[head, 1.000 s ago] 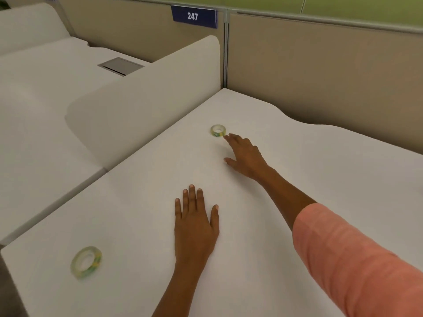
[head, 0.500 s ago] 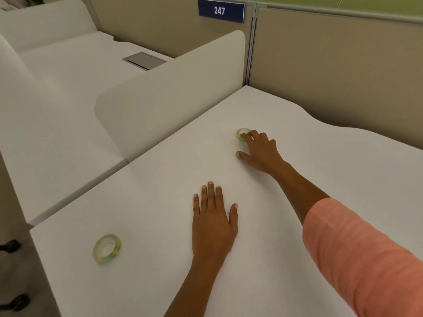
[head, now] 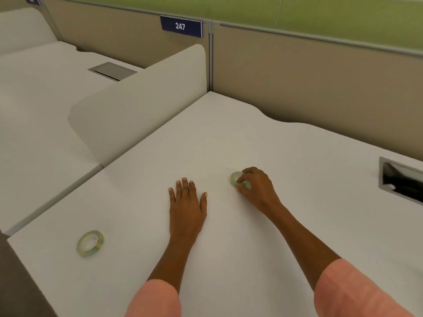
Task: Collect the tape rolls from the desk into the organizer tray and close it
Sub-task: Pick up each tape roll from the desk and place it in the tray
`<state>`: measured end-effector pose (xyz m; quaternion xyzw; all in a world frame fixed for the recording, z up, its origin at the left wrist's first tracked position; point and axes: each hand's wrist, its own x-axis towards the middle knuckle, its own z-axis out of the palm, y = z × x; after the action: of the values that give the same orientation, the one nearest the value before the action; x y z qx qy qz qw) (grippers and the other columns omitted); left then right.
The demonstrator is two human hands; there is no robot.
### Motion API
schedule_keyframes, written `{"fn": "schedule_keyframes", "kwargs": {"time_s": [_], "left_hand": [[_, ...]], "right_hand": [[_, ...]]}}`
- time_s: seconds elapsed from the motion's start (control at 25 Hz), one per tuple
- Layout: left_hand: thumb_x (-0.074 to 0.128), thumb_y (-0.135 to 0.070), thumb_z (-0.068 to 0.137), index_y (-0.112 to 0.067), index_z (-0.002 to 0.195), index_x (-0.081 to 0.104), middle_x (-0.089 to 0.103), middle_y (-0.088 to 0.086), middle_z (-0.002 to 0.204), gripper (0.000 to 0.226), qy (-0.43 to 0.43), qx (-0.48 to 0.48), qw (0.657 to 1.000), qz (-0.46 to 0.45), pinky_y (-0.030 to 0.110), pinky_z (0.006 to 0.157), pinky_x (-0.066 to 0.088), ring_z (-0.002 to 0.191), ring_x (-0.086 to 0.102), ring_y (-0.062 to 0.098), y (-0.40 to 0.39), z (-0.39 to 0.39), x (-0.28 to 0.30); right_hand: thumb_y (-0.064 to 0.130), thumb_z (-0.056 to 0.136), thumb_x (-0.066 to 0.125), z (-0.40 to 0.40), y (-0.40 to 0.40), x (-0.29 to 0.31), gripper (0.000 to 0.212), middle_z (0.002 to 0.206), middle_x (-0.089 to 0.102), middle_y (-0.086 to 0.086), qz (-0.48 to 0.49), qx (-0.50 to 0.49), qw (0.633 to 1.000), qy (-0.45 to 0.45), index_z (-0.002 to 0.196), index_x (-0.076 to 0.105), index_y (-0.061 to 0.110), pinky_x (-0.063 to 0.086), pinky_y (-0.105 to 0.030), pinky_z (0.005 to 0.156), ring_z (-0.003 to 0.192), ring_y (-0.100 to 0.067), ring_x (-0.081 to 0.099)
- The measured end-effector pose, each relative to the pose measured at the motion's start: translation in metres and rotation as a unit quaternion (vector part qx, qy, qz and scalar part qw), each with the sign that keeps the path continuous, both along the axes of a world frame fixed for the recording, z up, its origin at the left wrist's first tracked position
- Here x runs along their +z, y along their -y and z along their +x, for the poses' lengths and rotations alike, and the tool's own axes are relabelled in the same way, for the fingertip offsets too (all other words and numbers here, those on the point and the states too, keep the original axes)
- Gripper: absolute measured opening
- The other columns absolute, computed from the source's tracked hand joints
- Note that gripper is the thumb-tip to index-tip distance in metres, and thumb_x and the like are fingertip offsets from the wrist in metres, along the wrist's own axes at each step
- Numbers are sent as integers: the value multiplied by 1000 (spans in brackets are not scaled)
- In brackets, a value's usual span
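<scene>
Two small greenish-yellow tape rolls are on the white desk (head: 286, 156). One tape roll (head: 234, 178) is pinched between the fingers and thumb of my right hand (head: 257, 187), at the desk's middle; the fingers cover its right half. The other tape roll (head: 90, 243) lies flat near the desk's front left corner, untouched. My left hand (head: 187, 204) rests palm down on the desk with fingers spread, just left of the right hand. No organizer tray is in view.
A rounded white divider panel (head: 142, 110) stands along the desk's left side, with a neighbouring desk beyond. Beige partition walls (head: 309, 88) close the back, with a "247" sign (head: 181, 26). A dark cable opening (head: 400, 179) sits in the desk at right.
My right hand closed its fingers on the far tape roll and drew it back toward me. My left hand stayed flat. The camera view shifted to the right.
</scene>
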<state>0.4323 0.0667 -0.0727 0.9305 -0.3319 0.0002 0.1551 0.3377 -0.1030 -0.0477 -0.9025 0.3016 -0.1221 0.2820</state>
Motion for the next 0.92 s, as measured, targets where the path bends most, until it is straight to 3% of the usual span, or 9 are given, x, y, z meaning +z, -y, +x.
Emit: {"fn": "schedule_keyframes", "kwargs": {"time_s": [0.2,0.32,0.4,0.6,0.76,0.92], "left_hand": [[15,-35,98,6,139,11,17,26,151,58,60,-18,989,135,48,118,10,143,6,37,8,-24,6],[19,-34,98,0,141,17,19,23,152,55,60,-46,986,150,56,115,15,143,8,37,12,-67,15],[18,-41,97,-8,142,17,13,19,155,56,40,-94,983,151,60,113,8,143,4,36,20,-101,22],[20,-46,95,-19,143,19,4,13,157,55,-18,-212,976,40,59,114,1,145,-5,29,61,-197,55],[29,-45,94,-22,142,23,5,8,157,53,-111,-288,949,-66,53,116,-3,145,-5,23,80,-288,78],[34,-47,92,-26,142,20,3,3,158,56,-168,-341,921,-87,49,116,-4,145,-5,20,82,-370,79]], "right_hand": [[23,71,74,-75,-5,30,36,110,62,-2,48,-46,997,34,105,63,21,44,-31,79,101,-21,54],[23,69,76,-131,-8,49,49,110,59,1,40,-81,994,64,115,57,25,36,-23,76,91,-13,54],[21,69,76,-178,-7,63,56,110,58,1,21,-107,991,77,120,53,25,36,-21,74,82,-7,50],[23,70,77,-307,6,92,59,116,55,-6,-37,-190,980,38,123,52,20,47,-29,77,80,-12,55],[25,69,79,-420,8,108,54,115,58,-6,-72,-262,962,-2,118,57,19,49,-33,74,76,-12,57],[26,67,80,-519,-5,109,52,113,62,-9,-64,-350,934,-25,115,59,18,53,-41,76,79,-21,62]]}}
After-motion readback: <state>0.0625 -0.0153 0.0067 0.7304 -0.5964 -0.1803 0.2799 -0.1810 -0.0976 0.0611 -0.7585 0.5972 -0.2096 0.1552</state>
